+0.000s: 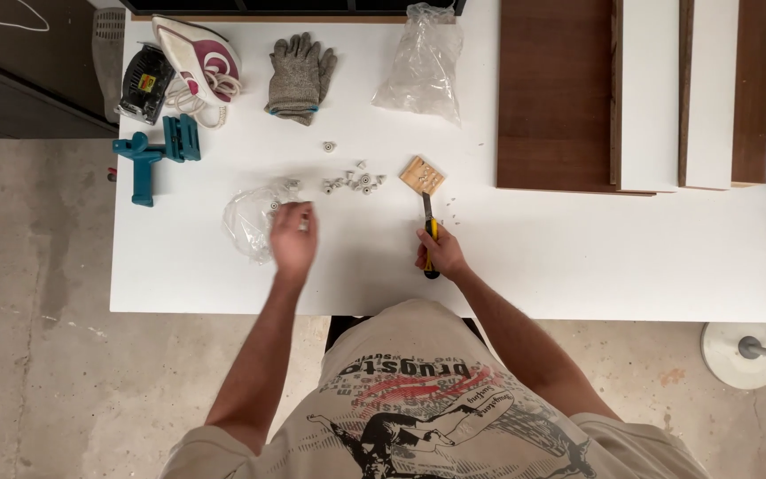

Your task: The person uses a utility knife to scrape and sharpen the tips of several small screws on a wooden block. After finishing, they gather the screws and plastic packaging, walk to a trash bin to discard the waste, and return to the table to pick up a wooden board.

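Best done with right hand [441,255] gripping the yellow-black screwdriver [430,238] steady near the table's front edge, left hand [293,236] pinching white plastic fittings from the clear crumpled bag [250,217].

Bare table [578,257] is left open right of the screwdriver [428,232]. Passage toward the far edge is blocked by scattered white fittings [352,180], a small wooden block [423,175], 2 plastic bags [252,215] and stacked boards [631,93].
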